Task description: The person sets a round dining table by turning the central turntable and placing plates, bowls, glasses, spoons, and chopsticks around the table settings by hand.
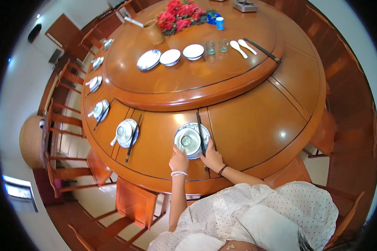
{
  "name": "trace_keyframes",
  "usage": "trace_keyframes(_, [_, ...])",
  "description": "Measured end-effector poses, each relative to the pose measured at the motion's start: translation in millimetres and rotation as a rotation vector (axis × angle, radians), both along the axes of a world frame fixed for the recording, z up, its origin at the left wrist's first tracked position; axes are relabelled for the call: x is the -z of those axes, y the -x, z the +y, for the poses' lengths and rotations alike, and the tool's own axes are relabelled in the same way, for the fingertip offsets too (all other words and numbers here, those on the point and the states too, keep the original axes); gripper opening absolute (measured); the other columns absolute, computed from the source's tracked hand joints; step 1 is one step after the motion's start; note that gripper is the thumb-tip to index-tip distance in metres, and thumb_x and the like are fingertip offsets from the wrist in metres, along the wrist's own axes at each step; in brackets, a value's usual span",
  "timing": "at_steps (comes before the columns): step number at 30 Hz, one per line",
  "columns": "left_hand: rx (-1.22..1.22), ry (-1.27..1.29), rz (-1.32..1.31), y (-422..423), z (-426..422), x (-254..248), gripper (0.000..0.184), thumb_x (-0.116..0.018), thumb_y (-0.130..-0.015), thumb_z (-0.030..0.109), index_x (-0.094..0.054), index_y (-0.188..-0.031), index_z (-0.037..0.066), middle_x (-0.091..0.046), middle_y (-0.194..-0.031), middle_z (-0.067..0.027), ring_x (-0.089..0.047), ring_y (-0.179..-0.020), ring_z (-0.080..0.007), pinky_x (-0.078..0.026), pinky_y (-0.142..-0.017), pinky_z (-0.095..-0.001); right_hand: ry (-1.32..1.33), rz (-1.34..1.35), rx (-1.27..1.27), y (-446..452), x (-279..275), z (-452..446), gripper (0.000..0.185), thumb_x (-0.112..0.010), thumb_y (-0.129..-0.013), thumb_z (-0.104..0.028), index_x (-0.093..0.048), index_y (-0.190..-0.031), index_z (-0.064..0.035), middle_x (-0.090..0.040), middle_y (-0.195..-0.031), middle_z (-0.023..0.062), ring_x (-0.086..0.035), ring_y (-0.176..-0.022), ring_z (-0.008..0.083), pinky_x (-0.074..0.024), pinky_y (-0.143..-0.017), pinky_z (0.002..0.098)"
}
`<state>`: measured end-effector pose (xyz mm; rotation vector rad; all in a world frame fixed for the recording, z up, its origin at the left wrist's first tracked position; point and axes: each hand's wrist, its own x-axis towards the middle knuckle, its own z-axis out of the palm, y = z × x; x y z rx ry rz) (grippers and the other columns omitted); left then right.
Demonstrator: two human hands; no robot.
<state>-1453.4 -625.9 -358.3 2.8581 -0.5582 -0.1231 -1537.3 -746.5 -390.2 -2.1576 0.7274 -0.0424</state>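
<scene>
- You're at a round, glossy brown wooden dining table (259, 138), its outer ring inlaid with dark lines.
- On it, before you, rests a blue-and-white plate (190, 124) near the edge.
- Left of that you have a second patterned plate (127, 145), then four smaller-looking place settings (99, 110) along the left edge.
- A raised round turntable (176, 85) takes up your table's middle.
- Along the turntable's near half you see, left to right, patterned tableware (148, 60), two white bowls (170, 56), two clear glasses (210, 47), two white spoons (238, 49) and dark chopsticks (262, 50) reaching its edge.
- Farther in are a tan cylindrical container (154, 33), red flowers (180, 16) and a blue can (220, 23).
</scene>
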Motion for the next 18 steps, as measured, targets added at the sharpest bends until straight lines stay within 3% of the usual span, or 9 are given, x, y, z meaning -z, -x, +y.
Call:
trace_keyframes(1, [-0.001, -0.029, 0.029, 1.5, -2.0, -2.2, 0.042, -0.054, -0.083, 0.023, -0.037, -0.114, 0.0, -0.06, -0.085, -0.0209, -0.061, -0.069, -0.0353, -0.05, -0.058, -0.0418, 0.0, -0.009, 0.025, 1.0, 0.8, -2.9, 0.081, -0.058, -0.077, -0.032, -0.008, -0.13, 0.0041, -0.054, -0.096, 0.0321, -0.058, -0.074, 0.0451, -0.0473, -0.062, 0.0499])
trace_keyframes(4, [-0.007, -0.037, 0.036, 3.6, 3.8, -0.7, 0.039, -0.053, -0.083, 0.022, -0.039, -0.113, 0.001, -0.061, -0.085, -0.0203, -0.061, -0.068, -0.0349, -0.05, -0.058, -0.0413, -0.095, -0.047, 0.019, 9.6, -1.9, -12.6, 0.066, -0.049, -0.083, -0.021, -0.009, -0.13, 0.0021, -0.058, -0.076, 0.029, -0.056, -0.063, 0.0461, -0.0441, -0.059, 0.0534])
trace_keyframes(5, [0.017, 0.03, 0.003, 3.5, 11.8, 1.0, 0.033, -0.052, -0.084, 0.021, -0.044, -0.109, 0.001, -0.061, -0.081, -0.0198, -0.061, -0.067, -0.0357, -0.049, -0.057, -0.042, -0.096, -0.076, 0.04, 13.9, -3.5, -15.2, 0.053, -0.045, -0.085, -0.018, -0.017, -0.127, 0.0002, -0.058, -0.077, 0.0289, -0.056, -0.064, 0.0454, -0.0422, -0.059, 0.0544])
trace_keyframes(8, [-0.176, 0.221, -0.074, 17.5, 25.6, -41.8, 0.023, -0.056, -0.082, 0.02, -0.055, -0.095, 0.001, -0.059, -0.07, -0.0225, -0.06, -0.064, -0.0366, -0.046, -0.053, -0.0432, -0.08, -0.084, 0.039, 26.0, 3.4, -30.8, 0.043, -0.042, -0.087, -0.017, -0.024, -0.122, -0.0007, -0.058, -0.076, 0.0276, -0.056, -0.066, 0.0444, -0.0417, -0.059, 0.0536])
trace_keyframes(12, [-0.224, 0.617, -0.332, 22.5, 41.7, -55.0, 0.023, -0.058, -0.083, 0.015, -0.055, -0.098, -0.003, -0.057, -0.061, -0.0147, -0.051, -0.043, -0.0216, -0.044, -0.044, -0.0362, -0.052, -0.151, 0.14, 50.6, -5.9, -62.8, 0.036, -0.042, -0.088, -0.019, -0.031, -0.117, -0.002, -0.058, -0.076, 0.0267, -0.055, -0.064, 0.0441, -0.0418, -0.058, 0.0535])
trace_keyframes(13, [-0.219, 0.617, -0.325, 22.8, 33.0, -62.4, 0.023, -0.058, -0.083, 0.015, -0.055, -0.098, -0.003, -0.057, -0.061, -0.0147, -0.051, -0.043, -0.0216, -0.044, -0.044, -0.0362, -0.047, -0.124, 0.153, 56.8, -12.7, -72.7, 0.033, -0.042, -0.088, -0.018, -0.033, -0.115, -0.0017, -0.058, -0.082, 0.0274, -0.056, -0.068, 0.0439, -0.0427, -0.061, 0.0522])
trace_keyframes(15, [-0.383, 0.78, -0.073, 23.3, 12.1, -78.1, 0.021, -0.055, -0.086, 0.015, -0.054, -0.095, -0.004, -0.057, -0.06, -0.01, -0.049, -0.042, -0.0148, -0.042, -0.038, -0.0289, 0.005, -0.203, 0.165, 67.7, -8.6, -95.6, 0.032, -0.043, -0.088, -0.017, -0.034, -0.114, -0.0012, -0.057, -0.087, 0.0275, -0.056, -0.072, 0.0437, -0.0433, -0.063, 0.0512])
trace_keyframes(17, [-0.306, 0.846, -0.027, 16.9, -17.1, -76.7, 0.02, -0.053, -0.087, 0.015, -0.054, -0.093, -0.005, -0.056, -0.06, -0.0087, -0.05, -0.042, -0.0128, -0.041, -0.036, -0.026, -0.001, -0.233, 0.183, 83.0, -16.2, -124.7, 0.03, -0.045, -0.087, -0.013, -0.036, -0.112, 0.0009, -0.05, -0.104, 0.0257, -0.054, -0.086, 0.0415, -0.0443, -0.071, 0.0461])
trace_keyframes(18, [-0.238, 0.911, 0.007, 12.9, -31.6, -72.0, 0.02, -0.052, -0.088, 0.015, -0.053, -0.092, -0.005, -0.055, -0.06, -0.0073, -0.05, -0.043, -0.0109, -0.041, -0.034, -0.0232, 0.006, -0.226, 0.189, 87.4, -18.5, -139.2, 0.03, -0.045, -0.087, -0.013, -0.036, -0.112, 0.0009, -0.05, -0.104, 0.0257, -0.054, -0.086, 0.0415, -0.0443, -0.071, 0.0461])
